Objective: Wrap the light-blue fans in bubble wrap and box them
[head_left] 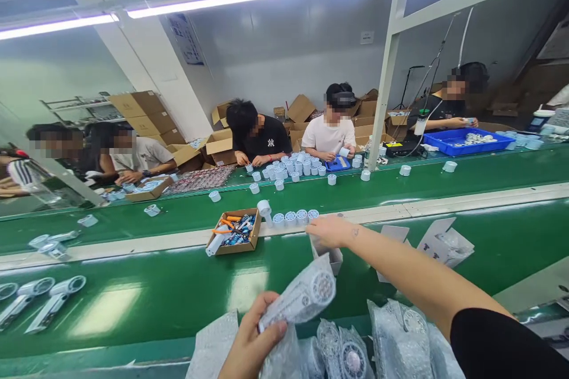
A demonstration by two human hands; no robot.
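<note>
My left hand (260, 331) is closed around a small white fan in a clear plastic bag (306, 293), low in the middle of the head view. Farther out, my right hand (328, 231) reaches over a small open white box (332, 256) standing on the green belt. Its fingertips are beside the rightmost of several round white parts (301, 217) lined up on the pale divider; whether they grip anything is hidden. More bagged fans (351, 355) lie along the near edge, below and right of my left hand.
A cardboard tray (256, 231) of small parts and orange-handled pliers sits left of the round parts. Open white boxes (446, 243) stand at right. Unbagged fans (56, 302) lie at left. Several people work across the far belt (382, 192).
</note>
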